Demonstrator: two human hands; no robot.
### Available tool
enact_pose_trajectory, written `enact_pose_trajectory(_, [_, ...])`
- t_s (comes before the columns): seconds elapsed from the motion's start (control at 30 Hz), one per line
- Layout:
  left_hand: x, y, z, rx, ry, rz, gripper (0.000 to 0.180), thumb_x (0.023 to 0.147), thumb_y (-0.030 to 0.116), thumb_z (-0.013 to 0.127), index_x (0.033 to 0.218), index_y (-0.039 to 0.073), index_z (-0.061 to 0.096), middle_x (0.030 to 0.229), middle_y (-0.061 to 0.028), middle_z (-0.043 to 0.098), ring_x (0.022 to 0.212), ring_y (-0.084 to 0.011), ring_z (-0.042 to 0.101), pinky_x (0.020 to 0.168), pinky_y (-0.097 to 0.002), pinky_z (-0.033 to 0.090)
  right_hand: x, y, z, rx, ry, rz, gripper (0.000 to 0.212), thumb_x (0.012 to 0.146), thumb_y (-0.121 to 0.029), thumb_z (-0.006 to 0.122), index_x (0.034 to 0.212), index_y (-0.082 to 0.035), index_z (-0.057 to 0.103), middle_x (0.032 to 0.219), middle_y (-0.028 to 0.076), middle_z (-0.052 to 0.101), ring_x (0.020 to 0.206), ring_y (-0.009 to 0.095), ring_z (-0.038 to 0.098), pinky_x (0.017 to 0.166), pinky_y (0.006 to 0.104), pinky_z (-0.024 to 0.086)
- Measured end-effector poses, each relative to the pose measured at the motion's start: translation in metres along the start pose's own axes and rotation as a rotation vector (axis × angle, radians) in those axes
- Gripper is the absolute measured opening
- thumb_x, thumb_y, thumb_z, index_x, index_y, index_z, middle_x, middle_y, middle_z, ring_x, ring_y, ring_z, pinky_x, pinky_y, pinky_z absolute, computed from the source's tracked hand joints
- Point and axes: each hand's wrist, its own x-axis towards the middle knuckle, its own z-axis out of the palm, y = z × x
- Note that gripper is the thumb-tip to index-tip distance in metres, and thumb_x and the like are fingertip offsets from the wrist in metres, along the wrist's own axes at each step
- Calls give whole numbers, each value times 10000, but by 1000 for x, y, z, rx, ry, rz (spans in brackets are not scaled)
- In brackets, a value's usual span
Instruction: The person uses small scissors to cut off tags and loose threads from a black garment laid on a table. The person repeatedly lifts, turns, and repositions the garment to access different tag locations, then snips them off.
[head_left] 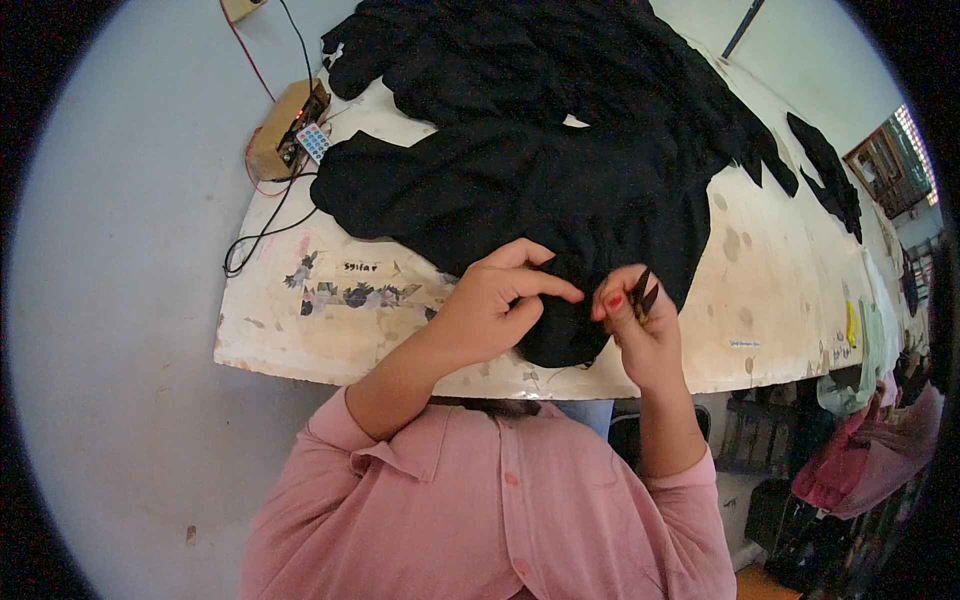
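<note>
Black cloth [520, 190] lies bunched over the table, its near end hanging toward the front edge. My left hand [495, 305] is over the cloth's near part, index finger stretched to the right and thumb apart from it; I see nothing held in it. Just right of it, my right hand [643, 325] is closed, thumb and index fingertip brought together. Two dark pointed blades, like thread snips [646, 288], stick up from its curled fingers. Whether a thread runs between the fingertips is too small to tell.
The worn pale table [740, 310] has a front edge close to my body. At its left stand a brown box with wires [285, 130] and a small remote [314, 143]. A black cloth strip [825, 170] lies far right. Bags and garments [860, 440] hang at the right.
</note>
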Motion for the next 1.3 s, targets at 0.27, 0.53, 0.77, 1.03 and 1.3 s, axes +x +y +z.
enact_pose_trajectory(0.27, [-1, 9, 6, -2, 59, 135, 72, 794, 37, 651, 856, 2, 644, 887, -111, 602, 850, -223, 598, 755, -298, 460, 19, -23, 19, -365, 27, -246, 153, 904, -38, 560, 1048, -3, 524, 940, 65, 519, 839, 104, 503, 760, 219, 410])
enact_pose_trajectory(0.53, [1, 19, -2, 64, 106, 82, 86, 869, 95, 617, 846, 13, 624, 854, -117, 625, 844, -255, 612, 768, -321, 471, -19, -61, -3, -745, -54, -90, 355, 859, -131, 615, 1196, -32, 571, 924, 148, 584, 785, 307, 593, 677, 341, 475])
enact_pose_trajectory(0.77, [3, 26, 6, 118, 133, 166, 97, 908, 84, 551, 886, -8, 572, 825, -138, 609, 757, -297, 609, 664, -337, 471, -20, -62, 5, -887, 1, -218, 243, 827, -148, 641, 1050, -54, 649, 801, 101, 639, 679, 288, 614, 593, 369, 484])
enact_pose_trajectory(1.03, [0, 29, 6, 182, 116, 160, 97, 928, 96, 524, 914, 3, 546, 852, -149, 587, 775, -327, 597, 663, -361, 471, -11, -65, 2, -939, -73, -210, 215, 837, -178, 622, 1008, -54, 663, 799, 113, 648, 693, 307, 628, 601, 384, 496])
enact_pose_trajectory(1.3, [0, 29, 8, 179, 127, 212, 83, 925, 80, 522, 916, -1, 539, 856, -149, 578, 773, -326, 592, 663, -355, 471, -9, -68, 0, -902, -91, -175, 184, 842, -177, 618, 964, -57, 685, 801, 120, 658, 709, 311, 639, 603, 389, 508])
